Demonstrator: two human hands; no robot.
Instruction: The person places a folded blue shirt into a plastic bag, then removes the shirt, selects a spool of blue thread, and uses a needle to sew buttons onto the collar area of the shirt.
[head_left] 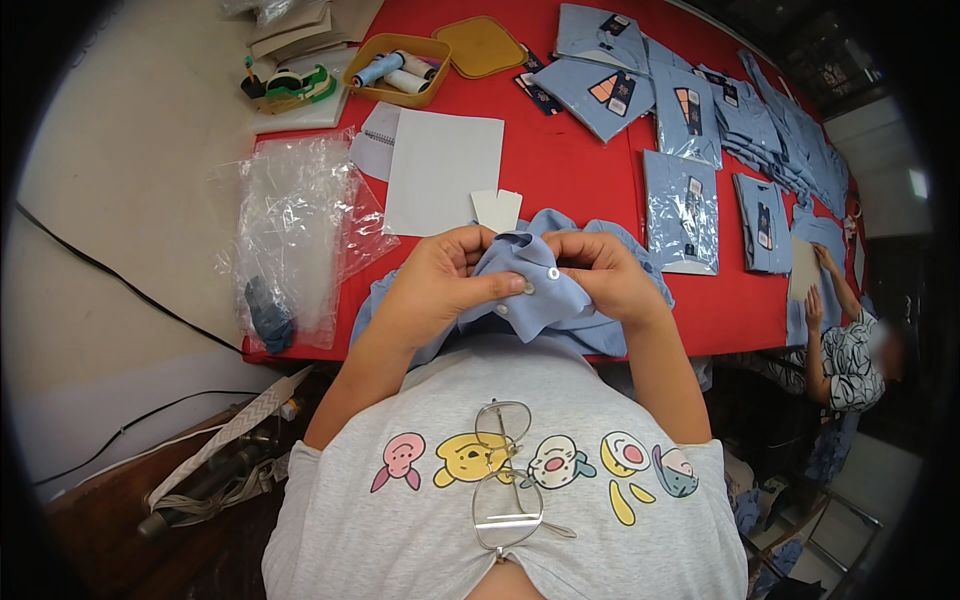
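Note:
A light blue shirt (548, 303) is gathered between my two hands above the table's front edge, with white buttons showing on the raised part. My left hand (425, 285) pinches it from the left, the thumb lying beside a button (553, 273) row. From the right, my right hand (612, 278) grips the fabric with its fingers bent around the edge. The rest of the garment spreads over the table under both wrists. Just beyond my hands lie small white card strips (495, 210) and a blank white sheet (443, 170).
Clear plastic bags (300, 230) lie on the red table (590, 180) at left. Behind them are a green tape dispenser (300, 88) and a yellow box (400, 95) of thread spools. Packed blue shirts (680, 205) line the right. A co-worker's hands (820, 290) touch a cardboard piece there.

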